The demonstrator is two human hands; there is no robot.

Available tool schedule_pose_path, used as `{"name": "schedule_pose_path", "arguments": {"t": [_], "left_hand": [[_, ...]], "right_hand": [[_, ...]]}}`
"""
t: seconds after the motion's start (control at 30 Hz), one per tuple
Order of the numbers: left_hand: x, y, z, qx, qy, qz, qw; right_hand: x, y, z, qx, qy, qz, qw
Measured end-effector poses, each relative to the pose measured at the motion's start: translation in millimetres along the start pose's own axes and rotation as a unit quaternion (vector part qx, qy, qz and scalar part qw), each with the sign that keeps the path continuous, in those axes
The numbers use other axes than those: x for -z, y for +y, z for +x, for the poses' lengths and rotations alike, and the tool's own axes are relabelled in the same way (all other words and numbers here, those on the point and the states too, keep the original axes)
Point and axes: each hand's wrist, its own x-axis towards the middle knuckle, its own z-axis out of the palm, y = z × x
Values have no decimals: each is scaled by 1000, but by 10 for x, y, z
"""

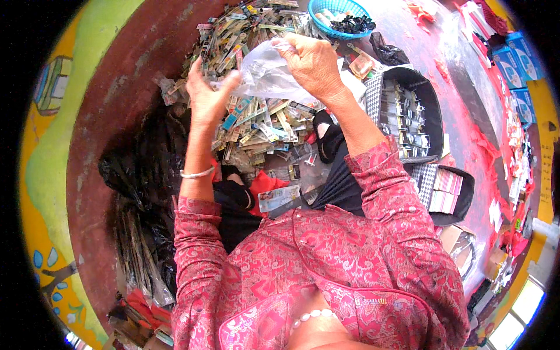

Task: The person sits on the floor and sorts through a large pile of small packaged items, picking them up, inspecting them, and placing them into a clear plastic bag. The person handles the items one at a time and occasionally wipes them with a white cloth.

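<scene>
A clear, thin plastic bag (265, 73) hangs stretched in the air in front of me. My right hand (315, 65) is closed on its upper right edge, thumb and fingers pinched together. At the bag's left side is my left hand (208, 96), its fingers and thumb spread apart; the thumb comes close to the plastic, and I cannot tell whether they touch. Below and beyond both hands lies a large heap of small, narrow, flat packets (251, 131), partly covered by the bag and my arms.
A blue plastic basket (335, 30) with dark pieces stands beyond my right hand. To the right are a checked, black-lined box (429, 108) of packaged items and a smaller box (458, 210) of pink-and-white cards. Black plastic bags (143, 157) lie left. My feet flank the heap's near edge.
</scene>
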Motion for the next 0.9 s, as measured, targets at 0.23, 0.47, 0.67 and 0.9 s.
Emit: {"name": "schedule_pose_path", "arguments": {"t": [0.23,0.47,0.67,0.9], "left_hand": [[-203,-178,51,13,-17,299,954],[-138,-198,155,-40,-45,275,960],[-231,-148,130,-263,-76,271,923],[-948,630,154,-141,-164,29,976]], "right_hand": [[71,-101,-69,39,-53,172,983],[209,271,46,72,37,-83,993],[404,510,94,34,-69,-40,996],[1296,1117,82,-50,-45,-23,997]]}}
